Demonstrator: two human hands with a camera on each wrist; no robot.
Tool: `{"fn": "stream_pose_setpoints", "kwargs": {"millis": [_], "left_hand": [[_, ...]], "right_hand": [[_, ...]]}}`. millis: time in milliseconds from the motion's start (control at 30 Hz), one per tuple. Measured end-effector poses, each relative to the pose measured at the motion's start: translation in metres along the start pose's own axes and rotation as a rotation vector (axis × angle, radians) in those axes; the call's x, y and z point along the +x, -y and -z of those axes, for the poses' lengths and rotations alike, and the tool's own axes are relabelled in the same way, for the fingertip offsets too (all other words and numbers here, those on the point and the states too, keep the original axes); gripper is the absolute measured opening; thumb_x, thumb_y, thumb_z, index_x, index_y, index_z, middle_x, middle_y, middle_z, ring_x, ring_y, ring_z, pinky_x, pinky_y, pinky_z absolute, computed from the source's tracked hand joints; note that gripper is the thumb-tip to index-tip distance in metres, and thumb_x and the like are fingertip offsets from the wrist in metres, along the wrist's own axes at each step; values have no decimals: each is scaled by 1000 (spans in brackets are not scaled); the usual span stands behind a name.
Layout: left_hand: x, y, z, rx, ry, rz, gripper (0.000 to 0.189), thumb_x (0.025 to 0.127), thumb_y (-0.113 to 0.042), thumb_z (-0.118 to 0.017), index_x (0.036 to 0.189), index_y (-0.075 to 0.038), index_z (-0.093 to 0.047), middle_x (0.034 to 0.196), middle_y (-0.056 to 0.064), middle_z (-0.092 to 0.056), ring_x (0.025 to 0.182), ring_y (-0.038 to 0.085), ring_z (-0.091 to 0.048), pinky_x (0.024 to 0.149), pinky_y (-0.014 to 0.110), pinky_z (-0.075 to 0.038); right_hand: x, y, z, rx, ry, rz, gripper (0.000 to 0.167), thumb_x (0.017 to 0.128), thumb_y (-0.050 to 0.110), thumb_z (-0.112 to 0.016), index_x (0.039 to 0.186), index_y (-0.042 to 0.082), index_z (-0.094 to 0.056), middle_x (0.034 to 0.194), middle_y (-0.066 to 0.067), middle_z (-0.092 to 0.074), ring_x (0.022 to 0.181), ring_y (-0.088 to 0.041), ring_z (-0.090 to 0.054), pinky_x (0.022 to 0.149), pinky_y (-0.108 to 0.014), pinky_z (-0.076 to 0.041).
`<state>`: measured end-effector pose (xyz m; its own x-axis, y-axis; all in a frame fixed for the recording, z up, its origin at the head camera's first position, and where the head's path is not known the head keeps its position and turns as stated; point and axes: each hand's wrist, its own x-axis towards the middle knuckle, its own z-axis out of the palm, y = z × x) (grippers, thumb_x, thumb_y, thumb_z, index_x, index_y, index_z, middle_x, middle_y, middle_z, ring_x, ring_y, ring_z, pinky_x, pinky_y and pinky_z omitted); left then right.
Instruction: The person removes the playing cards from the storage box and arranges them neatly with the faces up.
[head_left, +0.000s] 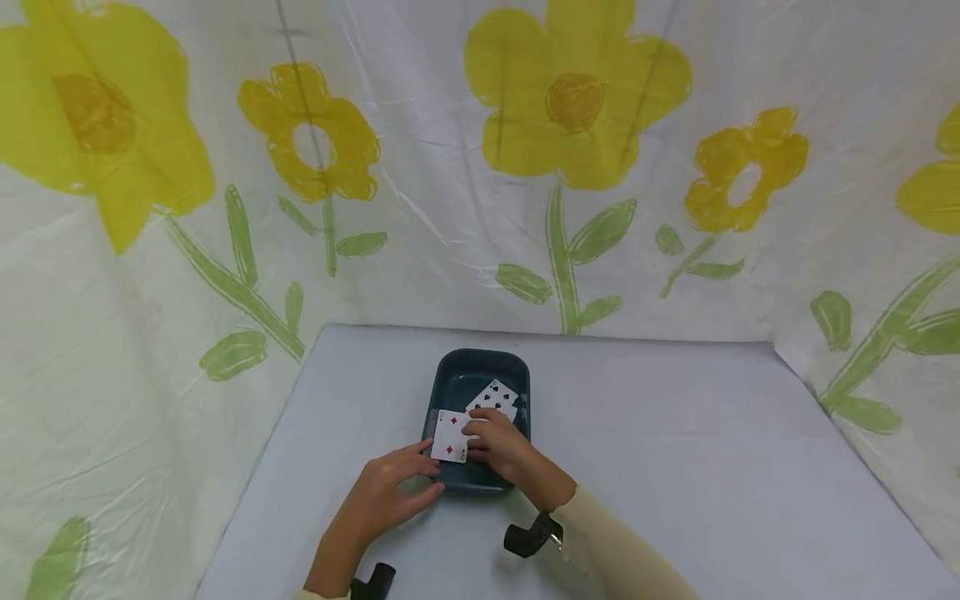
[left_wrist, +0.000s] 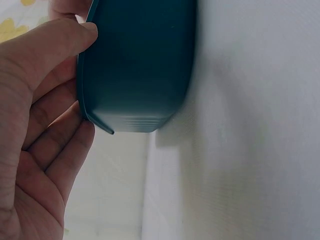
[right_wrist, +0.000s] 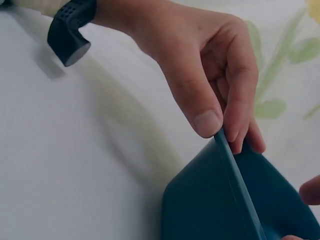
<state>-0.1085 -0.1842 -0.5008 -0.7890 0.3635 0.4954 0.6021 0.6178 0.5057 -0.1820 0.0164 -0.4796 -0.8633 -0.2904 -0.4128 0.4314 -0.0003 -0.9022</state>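
Note:
A dark teal tray [head_left: 468, 479] stands on the table with playing cards in it. My left hand [head_left: 393, 492] is at its left side; in the right wrist view this left hand [right_wrist: 210, 80] pinches the rim, thumb outside and fingers inside. The left wrist view has its thumb [left_wrist: 70, 37] against the tray's outer wall [left_wrist: 140, 65]. My right hand [head_left: 506, 446] reaches over the tray, curled fingertips pinching the right edge of a two of diamonds [head_left: 450, 436]. Behind that hand lies a spade card [head_left: 495, 394], partly covered.
The tray sits on a pale table cover [head_left: 660, 467]. A white curtain [head_left: 427, 275] with painted yellow flowers surrounds the table at the back and sides. Black devices are strapped to both wrists, one on the right wrist [head_left: 534, 535].

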Motion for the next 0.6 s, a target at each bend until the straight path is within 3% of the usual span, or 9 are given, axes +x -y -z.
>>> {"fn": "stream_pose_setpoints", "kwargs": {"millis": [200,367,600], "left_hand": [[-1,0,1,-19,10,21,18,77,-17,-88,91,-12,-78,107,4,-75,116,24,-65,89,44,-56],[-2,-1,1,-23,21,36,18,78,-19,-88,91,-12,-78,108,4,-75,118,22,-64,90,42,-56],[-1,-1,1,-20,19,29,17,78,-18,-88,91,-11,-79,106,3,-75,117,22,-65,89,42,-56]], "right_hand": [[5,-4,3,87,-29,0,51,94,2,-56,141,-10,-40,130,-29,-51,101,-32,-58,100,-49,-48],[5,-5,5,83,-56,-3,50,93,1,-57,141,-8,-43,133,-26,-52,103,-30,-56,103,-48,-46],[9,-5,6,84,-36,52,52,91,-5,-56,140,-12,-40,129,-31,-53,92,-25,-63,94,-43,-53]]}}
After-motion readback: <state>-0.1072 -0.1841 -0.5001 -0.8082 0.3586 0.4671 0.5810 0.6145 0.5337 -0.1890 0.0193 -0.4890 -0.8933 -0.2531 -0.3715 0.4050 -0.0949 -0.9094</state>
